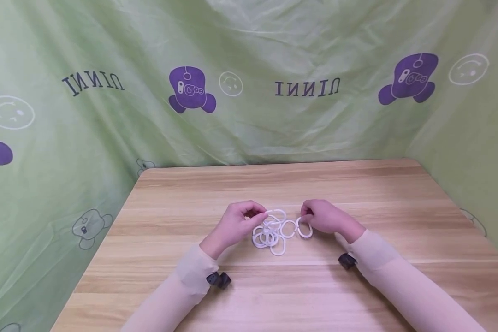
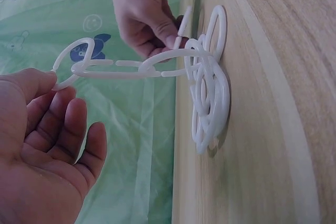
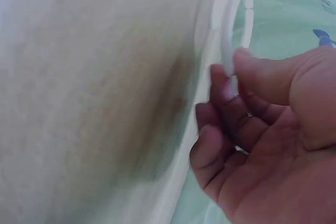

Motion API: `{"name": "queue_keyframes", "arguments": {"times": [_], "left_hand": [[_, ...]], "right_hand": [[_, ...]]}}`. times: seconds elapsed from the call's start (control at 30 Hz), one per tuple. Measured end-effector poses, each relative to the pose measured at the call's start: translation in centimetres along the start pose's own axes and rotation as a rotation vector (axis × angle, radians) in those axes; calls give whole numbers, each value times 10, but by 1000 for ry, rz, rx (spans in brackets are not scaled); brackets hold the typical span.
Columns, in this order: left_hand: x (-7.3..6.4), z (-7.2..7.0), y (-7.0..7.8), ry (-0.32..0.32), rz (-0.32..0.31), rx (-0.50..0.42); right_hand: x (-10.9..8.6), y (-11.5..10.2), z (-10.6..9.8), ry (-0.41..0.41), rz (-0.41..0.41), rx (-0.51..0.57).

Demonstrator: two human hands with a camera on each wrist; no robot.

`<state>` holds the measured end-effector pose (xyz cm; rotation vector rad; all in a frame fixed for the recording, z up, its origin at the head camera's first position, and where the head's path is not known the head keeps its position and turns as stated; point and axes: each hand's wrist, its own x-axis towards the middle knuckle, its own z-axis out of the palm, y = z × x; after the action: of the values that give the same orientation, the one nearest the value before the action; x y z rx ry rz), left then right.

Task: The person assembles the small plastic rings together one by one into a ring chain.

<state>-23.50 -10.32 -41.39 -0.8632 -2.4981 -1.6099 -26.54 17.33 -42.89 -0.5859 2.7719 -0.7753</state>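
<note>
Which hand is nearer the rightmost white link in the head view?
Right. The right hand pinches the rightmost white link; the left hand is farther away, left of it, pinching another white link.

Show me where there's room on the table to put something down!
Bare wooden table lies behind the white links, up to the green curtain, and in front, between the left sleeve and right sleeve. More bare wood shows outside each sleeve. The middle is crowded: links heap up between the left hand and right hand, each pinching one.
</note>
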Motion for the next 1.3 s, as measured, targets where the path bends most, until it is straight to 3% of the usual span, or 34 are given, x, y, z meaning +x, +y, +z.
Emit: {"name": "queue_keyframes", "arguments": {"times": [0.27, 0.73, 0.87, 0.97, 1.07, 1.13, 1.2, 1.3], "left_hand": [[2, -2, 2, -3, 5, 4], [1, 0, 1, -4, -35, -9], [0, 2, 7, -16, -34, 2], [-3, 1, 26, -25, 0, 2], [-3, 3, 24, -37, 52, 6], [-2, 5, 15, -49, 82, 8], [-1, 8, 4, -57, 95, 17], [-1, 8, 5, -64, 101, 24]], "right_hand": [[-8, -10, -14, 151, -64, 168], [-30, -49, -26, 193, -128, 292], [-31, -56, -25, 204, -149, 302], [-30, -61, -23, 215, -156, 311], [-30, -66, -20, 228, -153, 319], [-30, -68, -19, 233, -150, 319], [-30, -69, -19, 238, -146, 315], [-29, -70, -18, 245, -136, 302]]}}
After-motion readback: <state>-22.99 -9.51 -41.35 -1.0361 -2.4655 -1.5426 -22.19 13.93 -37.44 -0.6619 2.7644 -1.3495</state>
